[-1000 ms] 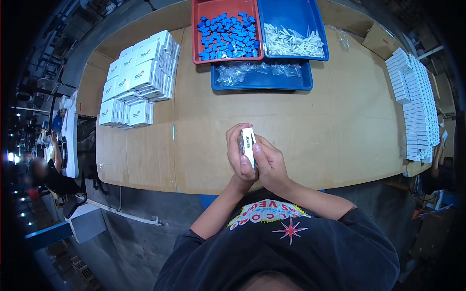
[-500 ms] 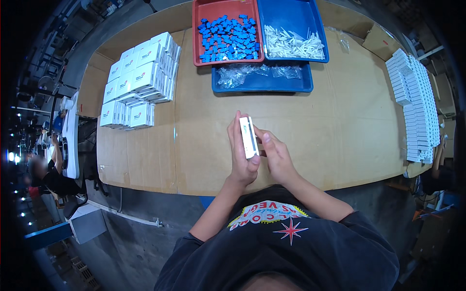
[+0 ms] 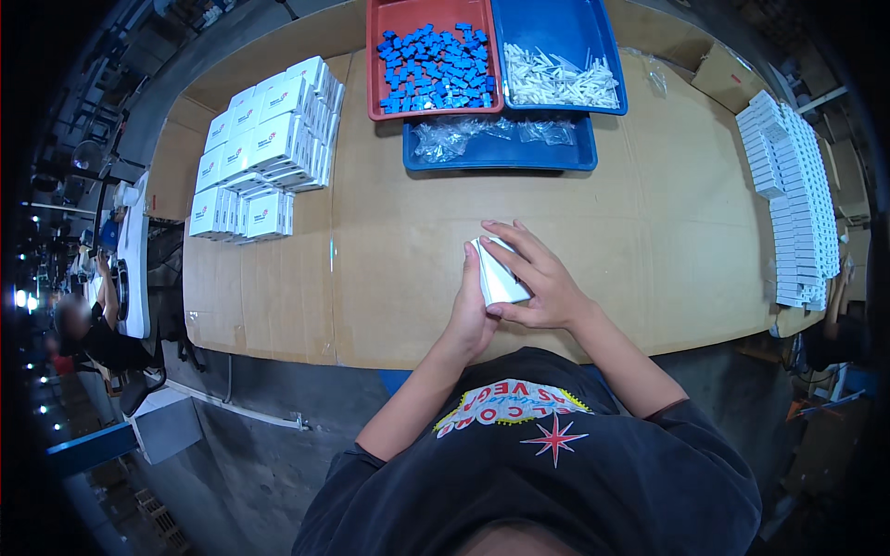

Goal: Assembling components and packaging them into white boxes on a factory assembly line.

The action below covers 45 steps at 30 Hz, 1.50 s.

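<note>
Between my two hands, above the near middle of the table, is a small white box [image 3: 498, 276] with a broad plain face turned up. My left hand [image 3: 471, 310] grips it from the left, thumb along its edge. Over its right side lies my right hand [image 3: 541, 281], fingers bent across the far part and thumb at the near edge. The fingers hide part of the box, and its underside is out of sight.
Stacked white boxes [image 3: 250, 148] stand at the left, and rows of white pieces [image 3: 788, 204] at the right. Beyond my hands are a red tray [image 3: 375, 65] of blue parts, a blue tray [image 3: 547, 28] of white pieces and a lower blue tray [image 3: 501, 165] with clear plastic bags. A person [image 3: 102, 324] sits far left.
The box has turned from its narrow side to its broad face. My right hand has moved from its right edge to lie over it.
</note>
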Motion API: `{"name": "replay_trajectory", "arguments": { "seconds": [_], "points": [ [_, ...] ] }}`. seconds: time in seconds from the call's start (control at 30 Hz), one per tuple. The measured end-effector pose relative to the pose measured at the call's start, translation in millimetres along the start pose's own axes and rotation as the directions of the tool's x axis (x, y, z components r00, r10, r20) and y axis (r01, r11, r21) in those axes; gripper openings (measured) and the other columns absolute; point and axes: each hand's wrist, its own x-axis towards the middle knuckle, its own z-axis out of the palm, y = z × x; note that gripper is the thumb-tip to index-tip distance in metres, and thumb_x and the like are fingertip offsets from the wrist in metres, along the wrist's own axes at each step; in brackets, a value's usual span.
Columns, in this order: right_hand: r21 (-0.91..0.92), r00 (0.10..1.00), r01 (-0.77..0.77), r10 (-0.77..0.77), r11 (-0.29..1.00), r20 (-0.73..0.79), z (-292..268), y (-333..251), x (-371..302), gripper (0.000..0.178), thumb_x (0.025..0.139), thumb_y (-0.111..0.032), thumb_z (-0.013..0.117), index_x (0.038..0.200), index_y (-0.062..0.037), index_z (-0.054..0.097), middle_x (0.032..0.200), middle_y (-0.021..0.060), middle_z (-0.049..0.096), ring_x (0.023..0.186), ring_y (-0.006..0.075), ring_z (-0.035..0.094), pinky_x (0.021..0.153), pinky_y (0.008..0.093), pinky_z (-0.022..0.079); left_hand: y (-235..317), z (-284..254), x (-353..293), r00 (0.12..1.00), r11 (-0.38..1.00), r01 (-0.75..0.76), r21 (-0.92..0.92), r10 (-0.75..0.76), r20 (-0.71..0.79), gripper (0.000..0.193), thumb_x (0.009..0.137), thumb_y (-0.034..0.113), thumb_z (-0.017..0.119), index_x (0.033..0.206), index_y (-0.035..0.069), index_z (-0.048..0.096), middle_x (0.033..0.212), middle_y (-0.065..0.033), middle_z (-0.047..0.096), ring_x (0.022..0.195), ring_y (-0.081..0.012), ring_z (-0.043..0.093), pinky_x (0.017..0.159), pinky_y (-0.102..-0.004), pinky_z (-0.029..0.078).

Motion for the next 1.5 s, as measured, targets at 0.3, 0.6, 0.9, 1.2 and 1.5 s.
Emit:
{"name": "replay_trajectory", "arguments": {
  "seconds": [0.3,0.6,0.9,1.2,1.5],
  "points": [
    [-0.077,0.966,0.184,-0.195,0.980,-0.170,20.0,19.1,0.2,0.089,0.094,-0.066,0.064,0.142,0.0081,0.058,0.143,0.0297,0.059,0.130,0.0488,0.061,0.110,0.0557,0.049,-3.6,1.8,2.3,0.997,0.997,-0.063,0.035,0.064,-0.035,0.064,0.113,0.061,0.029,0.151,0.012,0.043,0.140,-0.0108,0.060,0.128,-0.0231,0.063,0.103,-0.0382,0.055],
    [0.135,0.952,0.047,-0.003,0.990,-0.308,28.7,18.0,-6.8,0.091,0.101,-0.070,0.048,0.148,0.0083,0.052,0.147,0.0312,0.056,0.134,0.0442,0.060,0.111,0.0466,0.049,-6.0,-1.0,5.1,0.998,0.993,-0.004,0.118,0.012,-0.064,0.070,0.112,0.061,0.033,0.155,0.007,0.043,0.142,-0.0101,0.059,0.129,-0.0212,0.062,0.105,-0.0355,0.053],
    [0.552,0.901,-0.254,0.401,0.794,-0.163,20.5,14.6,-4.3,0.063,0.116,-0.043,0.036,0.157,0.0033,0.046,0.163,0.0210,0.043,0.153,0.0330,0.040,0.125,0.0401,0.030,-9.6,-22.5,22.0,0.942,0.793,-0.330,0.512,0.315,0.118,0.073,0.111,0.028,0.055,0.169,0.001,0.018,0.157,-0.0148,0.044,0.141,-0.0227,0.049,0.118,-0.0385,0.039],
    [0.236,0.983,-0.144,0.167,0.961,-0.080,16.9,12.4,-17.5,0.062,0.090,-0.006,0.070,0.150,-0.0001,0.056,0.160,0.0240,0.047,0.145,0.0386,0.051,0.117,0.0440,0.045,-17.5,-27.1,24.6,0.969,0.928,-0.214,0.305,0.242,-0.057,0.057,0.115,0.049,0.033,0.155,0.009,0.038,0.135,-0.0106,0.060,0.117,-0.0173,0.064,0.095,-0.0361,0.057],
    [-0.024,0.963,0.002,-0.008,1.000,-0.271,38.0,17.2,-19.8,0.052,0.094,-0.005,0.067,0.143,0.0089,0.057,0.139,0.0266,0.065,0.124,0.0409,0.068,0.101,0.0429,0.059,-20.2,-9.4,21.6,0.908,0.863,-0.316,0.396,0.395,-0.137,0.049,0.117,0.038,0.037,0.150,0.002,0.044,0.125,-0.0101,0.058,0.115,-0.0157,0.055,0.103,-0.0321,0.044]
  ]
}}
